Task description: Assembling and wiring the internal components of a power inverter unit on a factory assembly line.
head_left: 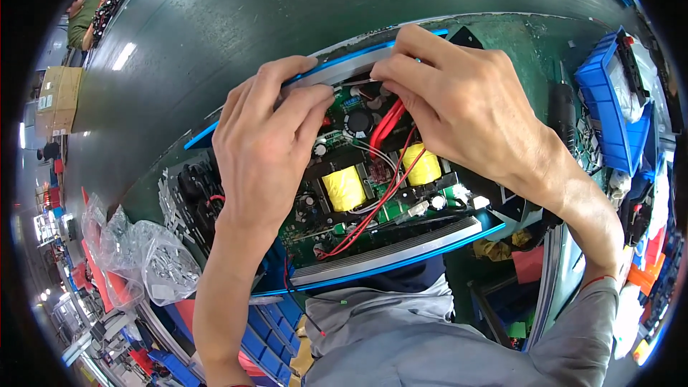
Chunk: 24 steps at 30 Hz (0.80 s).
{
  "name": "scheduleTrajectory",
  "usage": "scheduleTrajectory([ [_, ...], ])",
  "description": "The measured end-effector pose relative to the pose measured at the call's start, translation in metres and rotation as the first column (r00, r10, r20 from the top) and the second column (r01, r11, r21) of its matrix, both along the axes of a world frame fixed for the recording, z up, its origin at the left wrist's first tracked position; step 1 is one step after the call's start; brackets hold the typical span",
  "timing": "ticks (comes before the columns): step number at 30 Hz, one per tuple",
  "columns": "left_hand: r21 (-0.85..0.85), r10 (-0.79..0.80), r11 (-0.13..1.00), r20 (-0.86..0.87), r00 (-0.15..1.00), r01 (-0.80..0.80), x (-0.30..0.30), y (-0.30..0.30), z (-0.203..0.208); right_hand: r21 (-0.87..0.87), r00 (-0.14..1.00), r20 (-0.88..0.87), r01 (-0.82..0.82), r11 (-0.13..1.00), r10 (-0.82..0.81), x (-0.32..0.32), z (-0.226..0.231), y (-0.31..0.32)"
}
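Observation:
An open electronic device with a blue-edged aluminium housing (387,247) lies in front of me. Its green circuit board (301,226) carries two yellow-wrapped transformers (344,188), a black capacitor (357,122) and red wires (380,204). At the far housing wall (347,68), my left hand (265,136) is closed, index finger over the top edge and thumb inside. My right hand (466,93) pinches at the same wall, farther right; a thin strip shows by its fingertips, too small to name. Thick red leads (388,123) run beneath that hand.
A black-handled screwdriver (561,111) and a blue parts bin (605,100) are at the right. Clear plastic bags of metal parts (168,261) and black parts (197,190) lie left. Below the bench edge are blue trays (269,337). Another person (86,21) is far left.

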<state>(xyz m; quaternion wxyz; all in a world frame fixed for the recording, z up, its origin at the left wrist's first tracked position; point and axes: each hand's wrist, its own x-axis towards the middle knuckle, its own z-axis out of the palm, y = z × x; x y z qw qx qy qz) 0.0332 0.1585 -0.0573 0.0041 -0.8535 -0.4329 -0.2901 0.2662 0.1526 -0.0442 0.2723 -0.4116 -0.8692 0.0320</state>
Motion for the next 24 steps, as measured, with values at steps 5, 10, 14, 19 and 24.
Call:
scheduleTrajectory([
  [5,0.0,-0.011,1.0,0.02,1.0,0.011,0.001,0.002,0.0,-0.004,0.999,-0.037,-0.001,1.0,0.001,-0.001,0.0,0.001],
  [10,-0.01,-0.021,1.0,0.052,0.998,0.022,0.003,0.005,0.0,-0.003,1.0,-0.03,0.004,1.0,-0.004,-0.001,-0.001,0.001],
  [14,0.016,-0.047,0.999,0.02,0.999,0.046,0.006,0.009,0.004,0.073,0.998,0.039,0.043,0.996,-0.046,0.001,0.007,-0.006],
  [19,0.014,-0.062,0.998,-0.023,0.998,0.062,0.005,0.013,0.007,0.138,0.986,0.046,0.155,0.978,-0.162,0.021,0.039,-0.027],
  [24,0.026,-0.15,0.988,-0.008,0.989,0.151,0.0,0.02,0.004,-0.247,0.896,-0.188,0.353,0.903,-0.402,0.035,0.05,-0.056],
])
